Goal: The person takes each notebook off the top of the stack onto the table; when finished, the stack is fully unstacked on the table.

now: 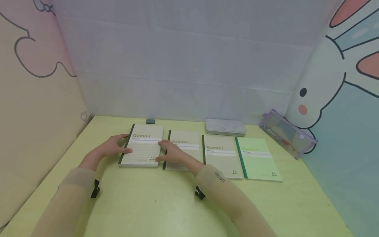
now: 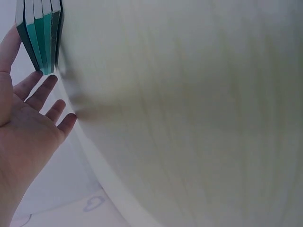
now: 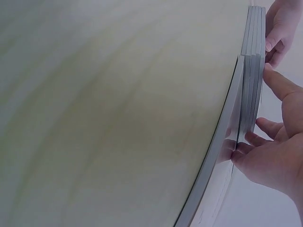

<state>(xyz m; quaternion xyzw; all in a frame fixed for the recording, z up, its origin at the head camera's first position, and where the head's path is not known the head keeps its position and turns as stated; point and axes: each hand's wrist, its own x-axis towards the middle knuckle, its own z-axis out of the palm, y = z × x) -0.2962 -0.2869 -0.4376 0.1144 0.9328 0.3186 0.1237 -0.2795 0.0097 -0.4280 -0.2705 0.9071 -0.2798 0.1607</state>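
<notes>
A stack of several notebooks (image 1: 143, 149), with a white "Gambit" cover on top, lies at the table's left. Dark and teal spines of the stack (image 2: 43, 40) show in the left wrist view. My left hand (image 1: 113, 145) is at the spine side, thumb at the cover's edge and fingers spread beside it. From the right, my right hand (image 1: 171, 152) touches the stack's other side, thumb and fingertips along its edge. That hand reaches over a second white notebook (image 1: 186, 138), partly hidden under it. In the right wrist view, page edges of the stack (image 3: 253, 56) look fairly even.
Farther right lie another white notebook (image 1: 222, 158) and a green one (image 1: 257, 159). Behind them are a grey case (image 1: 225, 127) and a clear pencil pouch (image 1: 287, 135) with purple trim. A small dark block (image 1: 150, 121) sits near the back wall (image 1: 177, 65).
</notes>
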